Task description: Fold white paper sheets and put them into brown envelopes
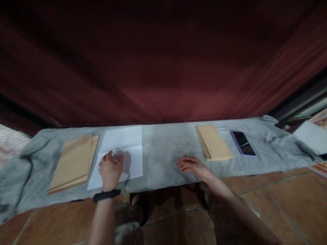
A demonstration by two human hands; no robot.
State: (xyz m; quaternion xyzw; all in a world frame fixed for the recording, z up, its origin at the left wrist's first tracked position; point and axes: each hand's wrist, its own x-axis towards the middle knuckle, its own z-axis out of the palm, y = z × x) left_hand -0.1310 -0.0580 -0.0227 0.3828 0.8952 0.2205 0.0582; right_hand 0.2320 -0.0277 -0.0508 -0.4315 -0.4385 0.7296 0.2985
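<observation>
My left hand (110, 170), with a dark band on its wrist, is over a white sheet of paper (133, 143) that has a crease across its middle. Its fingers are curled, and a small pale, blurred patch shows between thumb and fingers; what it is I cannot make out. To the left of the sheet lie brown envelopes (71, 160), overlapping one another. My right hand (191, 165) is low over the grey cloth, its fingers stretched out and holding nothing. Just beyond it, to the right, is a fanned stack of brown envelopes (214, 141).
A phone in a purple case (244, 143) lies right of the stack. Grey cloth (166, 146) covers the narrow surface, with a dark red curtain (163, 85) hanging behind it. Brown floor tiles (281, 194) show below. A white item (311, 136) is at the far right.
</observation>
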